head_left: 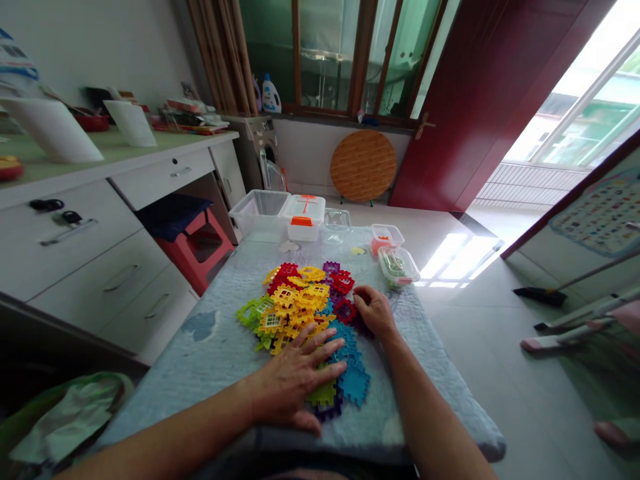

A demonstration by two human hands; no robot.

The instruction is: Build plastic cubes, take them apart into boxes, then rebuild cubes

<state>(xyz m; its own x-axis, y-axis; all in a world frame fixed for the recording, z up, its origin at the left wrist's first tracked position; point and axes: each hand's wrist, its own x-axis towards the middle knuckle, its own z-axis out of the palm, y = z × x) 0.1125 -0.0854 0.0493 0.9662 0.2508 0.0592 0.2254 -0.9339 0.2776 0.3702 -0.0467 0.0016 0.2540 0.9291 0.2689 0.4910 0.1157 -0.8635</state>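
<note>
A heap of plastic building pieces with notched edges lies on the cloth-covered table. Yellow window-frame pieces (285, 300) sit on top, with green pieces (247, 313) at the left, red pieces (343, 283) at the right and blue pieces (354, 383) nearer me. My left hand (295, 373) lies across the near side of the heap, fingers spread over yellow, green and blue pieces. At the heap's right edge, my right hand (374, 310) has its fingers curled together beside a dark red piece (345, 310). What its fingertips hold, if anything, is hidden.
At the table's far end stand a clear bin (260, 210) and a lidded box with orange clasps (304, 217). Two small clear containers (399, 265) (386, 237) sit at the far right. A red stool (195, 247) and white drawers (115, 273) are at the left.
</note>
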